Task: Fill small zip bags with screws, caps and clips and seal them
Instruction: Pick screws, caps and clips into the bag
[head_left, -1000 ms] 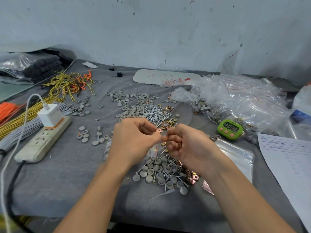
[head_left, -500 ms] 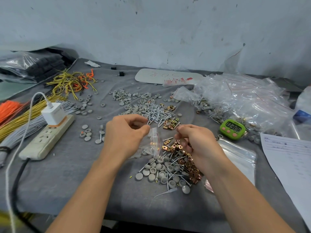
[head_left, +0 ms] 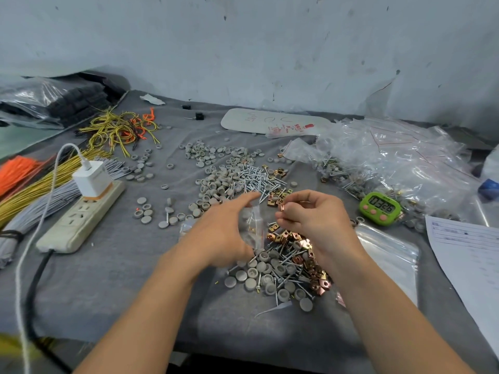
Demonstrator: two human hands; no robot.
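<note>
This looks like a small packing workshop. A bare, scuffed wall point(head_left: 270, 49) stands behind a table point(head_left: 108, 279) covered in grey cloth. Loose screws point(head_left: 253, 179), grey caps point(head_left: 213, 182) and copper-coloured clips point(head_left: 294, 238) lie in heaps on it, with a mound of filled clear bags point(head_left: 405, 157) at the right, bundles of wire point(head_left: 35, 190) at the left, a power strip point(head_left: 81, 220), a green timer point(head_left: 380, 209) and a printed sheet point(head_left: 469, 255).

"0326" on green timer point(head_left: 380, 209) (digital display)
</note>
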